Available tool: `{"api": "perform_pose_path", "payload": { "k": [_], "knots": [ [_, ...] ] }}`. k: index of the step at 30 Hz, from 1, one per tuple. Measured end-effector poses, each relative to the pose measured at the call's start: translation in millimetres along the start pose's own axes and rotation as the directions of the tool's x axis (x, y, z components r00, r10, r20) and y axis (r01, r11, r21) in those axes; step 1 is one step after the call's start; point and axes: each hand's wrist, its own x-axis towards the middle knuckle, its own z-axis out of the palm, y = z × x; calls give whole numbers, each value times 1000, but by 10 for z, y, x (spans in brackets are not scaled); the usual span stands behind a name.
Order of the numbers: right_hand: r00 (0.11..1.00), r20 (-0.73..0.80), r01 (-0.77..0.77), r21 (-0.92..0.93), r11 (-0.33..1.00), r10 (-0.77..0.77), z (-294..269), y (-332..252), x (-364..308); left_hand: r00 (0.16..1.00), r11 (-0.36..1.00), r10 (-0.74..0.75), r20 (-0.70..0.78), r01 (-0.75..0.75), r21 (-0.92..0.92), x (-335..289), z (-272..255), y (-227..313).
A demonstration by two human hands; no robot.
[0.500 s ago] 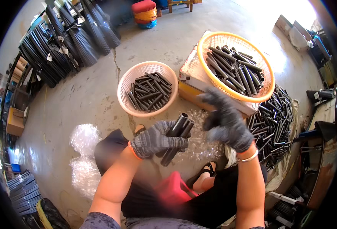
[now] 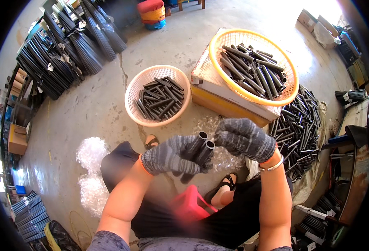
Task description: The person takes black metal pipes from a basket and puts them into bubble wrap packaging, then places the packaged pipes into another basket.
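Two black tubes (image 2: 205, 152) held in clenched left hand (image 2: 172, 154), side by side, open ends up and tilted away, lower parts mostly hidden. Right hand (image 2: 246, 140) close in, fingers curled, tips just beside the upper ends; cannot tell whether pinching something or empty. Grip snug with the left, below the mouths, tubes parallel, no rolling against each other. Leave both rims bare for clean access with right fingertips. Use light contact there; likely to twist the pair out of line if pushed sideways. Check both ends for level; hard to judge from this angle. Watch knit gloves (image 2: 251, 146) on cut edges, possible snag. Wrists steady, ends in view.

Just below, red stool (image 2: 191, 205); mind forearm clearance. Then clear plastic (image 2: 93, 154) on floor (image 2: 67, 138) at left, loose pile (image 2: 297, 134) of similar black pieces at right. Farther, pale basket (image 2: 157, 123) with short dark tubes (image 2: 161, 98), and carton (image 2: 222, 102) bearing orange basket (image 2: 212, 56) of seemingly thicker tubes (image 2: 268, 79). Avoid mixing sizes. Farthest, black rods (image 2: 42, 71) leaning upper left; no bearing on grip.
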Motion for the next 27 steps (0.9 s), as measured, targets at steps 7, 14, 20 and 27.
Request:
{"api": "perform_pose_path", "payload": {
  "k": [7, 14, 20, 27],
  "knots": [
    [979, -183, 81, -49, 996, -88, -1, 460, 181, 908, 783, 415, -64, -392, -484, -48, 45, -248],
    [778, -113, 161, -915, 369, -618, -962, 1288, 159, 911, 749, 371, -180, -409, -521, -264, -57, -250],
    [848, -35, -358, -773, -524, -528, -2028, 2376, -382, 832, 599, 479, -280, -543, -589, -529, -184, -240],
    [915, -402, -273, -697, 663, -46, -1126, 1485, -509, 841, 624, 415, -346, -540, -564, -504, -302, -270]
  ]
}}
